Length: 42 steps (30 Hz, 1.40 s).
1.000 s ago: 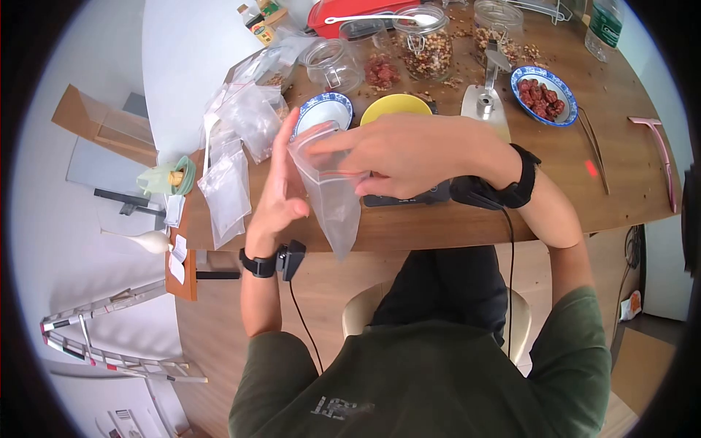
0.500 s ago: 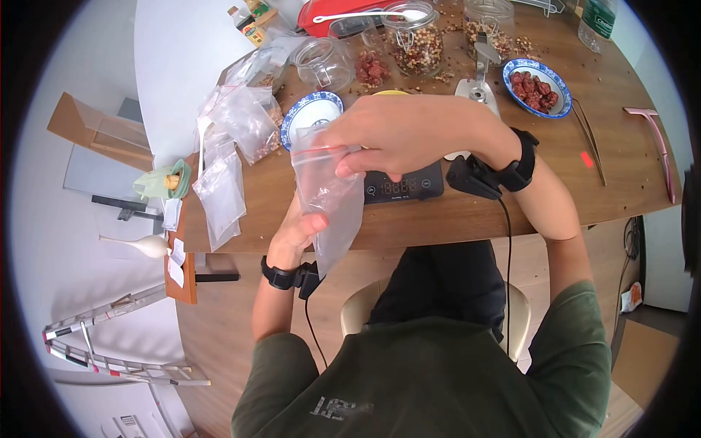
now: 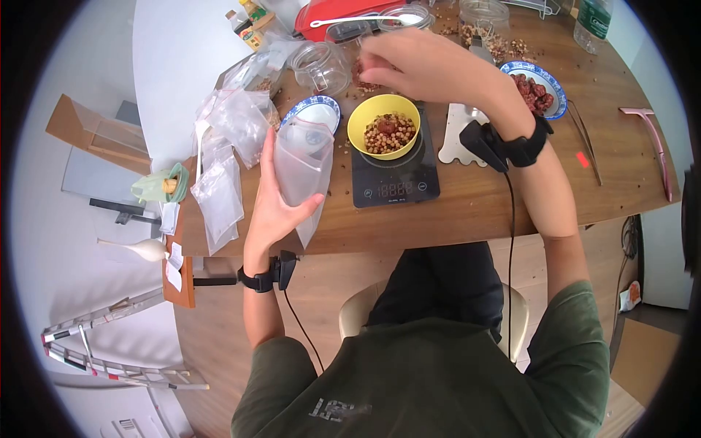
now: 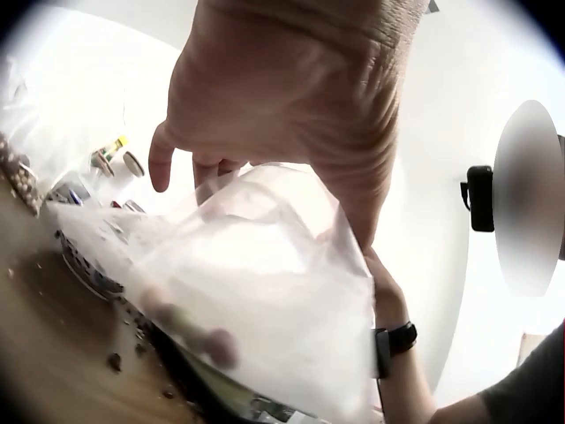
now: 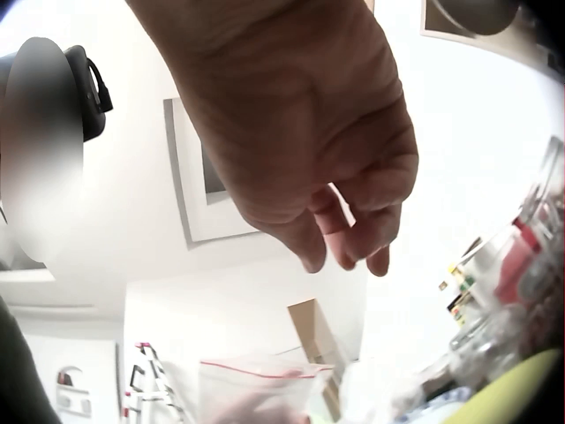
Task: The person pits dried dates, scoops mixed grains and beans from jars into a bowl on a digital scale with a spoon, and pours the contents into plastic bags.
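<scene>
My left hand (image 3: 274,212) holds a clear zip-lock bag (image 3: 301,171) upright over the left of the table, thumb across its front and fingers behind. In the left wrist view the bag (image 4: 256,274) spreads out below the palm. My right hand (image 3: 431,64) hovers beyond the yellow bowl (image 3: 383,106), its fingers loosely bent with nothing between them. That bowl sits on a black kitchen scale (image 3: 365,186) and contains mixed beans or grains with a dark red dried fruit on top. Behind the bag is a blue-and-white bowl (image 3: 312,108), partly hidden.
More plastic bags (image 3: 219,201) lie at the left. Glass jars (image 3: 321,69) stand at the back amid scattered grains. A patterned bowl (image 3: 561,91) of dark red dried fruit, tweezers (image 3: 588,146) and a pink T-shaped tool (image 3: 661,157) are at the right.
My right hand has left the bag's mouth and moved up and away to the right, uncovering the yellow bowl. The left hand has shifted left with the bag.
</scene>
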Tool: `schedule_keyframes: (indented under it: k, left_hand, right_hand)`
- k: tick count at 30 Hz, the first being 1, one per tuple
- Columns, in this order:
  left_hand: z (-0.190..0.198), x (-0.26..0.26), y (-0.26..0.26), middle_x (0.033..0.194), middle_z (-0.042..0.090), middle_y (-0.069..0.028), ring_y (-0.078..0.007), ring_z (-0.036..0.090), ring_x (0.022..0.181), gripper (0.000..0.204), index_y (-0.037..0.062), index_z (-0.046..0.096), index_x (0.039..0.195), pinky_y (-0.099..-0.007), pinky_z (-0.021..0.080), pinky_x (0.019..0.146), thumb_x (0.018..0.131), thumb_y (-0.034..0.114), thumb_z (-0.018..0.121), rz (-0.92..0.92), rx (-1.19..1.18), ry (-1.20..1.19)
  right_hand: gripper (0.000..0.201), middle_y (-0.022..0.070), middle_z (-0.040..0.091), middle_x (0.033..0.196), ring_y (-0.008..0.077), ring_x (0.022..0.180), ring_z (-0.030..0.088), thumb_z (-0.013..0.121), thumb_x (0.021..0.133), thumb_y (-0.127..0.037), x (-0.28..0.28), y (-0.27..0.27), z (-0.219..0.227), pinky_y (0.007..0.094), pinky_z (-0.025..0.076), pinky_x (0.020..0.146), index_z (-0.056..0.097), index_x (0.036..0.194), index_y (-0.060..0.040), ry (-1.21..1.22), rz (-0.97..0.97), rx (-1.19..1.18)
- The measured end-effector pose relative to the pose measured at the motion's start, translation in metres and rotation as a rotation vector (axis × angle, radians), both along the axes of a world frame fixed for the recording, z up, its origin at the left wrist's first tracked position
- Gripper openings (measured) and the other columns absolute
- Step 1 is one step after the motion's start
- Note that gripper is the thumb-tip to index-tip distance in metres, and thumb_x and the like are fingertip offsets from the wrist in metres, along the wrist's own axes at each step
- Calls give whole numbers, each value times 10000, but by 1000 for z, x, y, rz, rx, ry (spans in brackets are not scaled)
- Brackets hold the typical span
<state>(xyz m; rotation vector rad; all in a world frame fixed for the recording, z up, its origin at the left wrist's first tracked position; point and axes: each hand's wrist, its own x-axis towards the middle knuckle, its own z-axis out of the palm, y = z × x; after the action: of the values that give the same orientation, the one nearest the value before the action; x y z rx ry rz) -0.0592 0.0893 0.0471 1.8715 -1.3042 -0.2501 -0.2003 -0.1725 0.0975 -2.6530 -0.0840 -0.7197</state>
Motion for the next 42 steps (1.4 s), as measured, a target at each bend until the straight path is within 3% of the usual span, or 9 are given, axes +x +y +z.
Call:
schedule_keyframes:
  k: [3,4,6,10,13,15,23,37,42]
  left_hand:
    - [-6,5,0,1331,372,-215,-318,405,1208,1076,53,85,1433,-404,338,992,607,173,764,64,66,-323]
    - [-6,3,-1,1331,372,-215,-318,405,1208,1076,53,85,1433,-404,338,992,607,173,764,64,65,-323]
    - [-8,-4,-4,1192,458,-174,-330,425,1141,1095,53,99,1430,-428,249,1005,591,197,787,111,134,-435]
    - [-13,-8,-6,1154,473,-162,-321,450,1075,1093,53,108,1429,-425,271,960,591,210,792,107,150,-496]
    - [-14,-9,-8,1119,482,-151,-309,460,1042,1091,53,117,1427,-426,283,938,588,223,793,119,147,-503]
    - [-15,-7,-8,1108,485,-146,-303,465,1022,1085,52,131,1424,-427,287,925,586,236,796,132,148,-528]
    - [-19,-17,-14,1098,485,-125,-292,466,1013,1053,56,189,1414,-421,289,893,578,245,801,172,162,-559]
    - [-25,-44,-43,1085,477,-134,-291,447,1006,1017,20,198,1401,-408,281,875,599,229,788,194,82,-574]
    - [-27,-46,-46,1081,477,-136,-295,446,1009,1019,15,184,1401,-407,275,882,605,231,784,215,40,-588]
  right_hand:
    - [378,170,628,764,315,740,617,557,847,-371,12,-28,-39,395,469,624,592,829,5,213,-254,-208]
    - [378,170,628,764,315,740,617,557,847,-371,22,-34,-48,395,469,624,592,829,5,213,-254,-209]
    - [418,188,631,737,340,713,614,543,845,-376,33,-35,-52,410,469,612,592,761,31,678,-238,-86]
    - [342,216,632,767,365,737,609,521,830,-260,33,-25,-47,432,471,635,587,710,54,900,-235,0]
    - [192,174,615,639,288,562,588,555,734,-114,49,-41,-72,387,447,513,616,704,66,789,-171,-62]
    - [208,227,626,814,375,783,603,472,757,-101,51,-46,-72,449,473,694,597,827,50,684,-107,-113]
    - [256,191,623,911,361,871,595,479,781,-123,27,-37,-33,427,482,777,618,964,-10,322,-248,-139]
    - [57,132,620,628,283,604,646,626,637,-105,6,16,-15,359,510,507,633,662,-55,-203,-379,-429]
    - [81,128,593,592,292,565,618,591,696,-128,4,17,-12,359,502,511,627,681,-57,-240,-368,-451]
